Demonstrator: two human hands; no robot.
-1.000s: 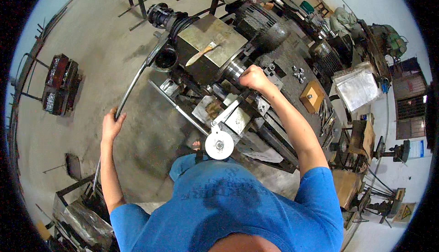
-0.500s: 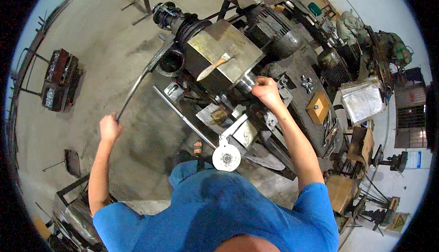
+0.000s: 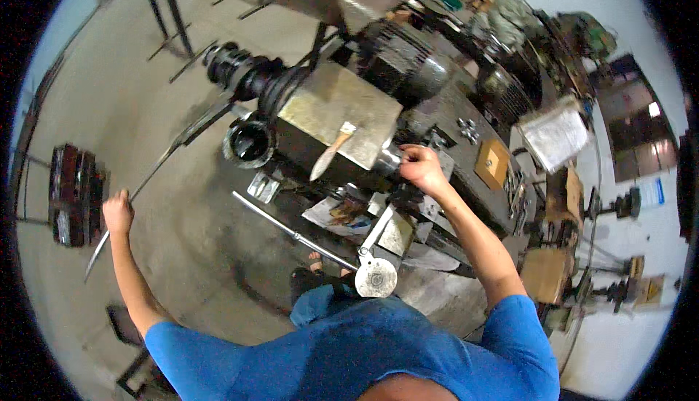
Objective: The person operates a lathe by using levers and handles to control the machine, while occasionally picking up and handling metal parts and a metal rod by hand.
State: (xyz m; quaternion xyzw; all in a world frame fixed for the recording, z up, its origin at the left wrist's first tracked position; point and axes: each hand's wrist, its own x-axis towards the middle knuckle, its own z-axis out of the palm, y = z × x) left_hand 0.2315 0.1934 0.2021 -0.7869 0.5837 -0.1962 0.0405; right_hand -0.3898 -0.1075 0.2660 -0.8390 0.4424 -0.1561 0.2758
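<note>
My left hand (image 3: pixel 119 211) is closed around a long thin metal lever (image 3: pixel 154 171), which slants up toward the rear end of a lathe-like machine. Its curved lower end sticks out past my fist. At the box-shaped metal housing (image 3: pixel 306 109), the curled fingers of my right hand (image 3: pixel 422 169) are against the end of a shiny round spindle (image 3: pixel 391 158); whatever they pinch is hidden. A wooden-handled brush (image 3: pixel 329 159) lies across the housing's top edge. Below it are a long bright rod (image 3: pixel 266 217) and a pale round disc (image 3: pixel 376 277) close to my body.
A dark electric motor (image 3: pixel 404 59) stands behind the housing. On the dark bench to the right lie small metal parts (image 3: pixel 468 131), an open cardboard box (image 3: pixel 492 163) and papers (image 3: pixel 557 135). A dark metal rack (image 3: pixel 73 197) stands on the floor at left.
My left hand has swung outward to the left with the lever, and the lever's end now shows beyond my fist. My right hand stays at the spindle. The whole view has shifted.
</note>
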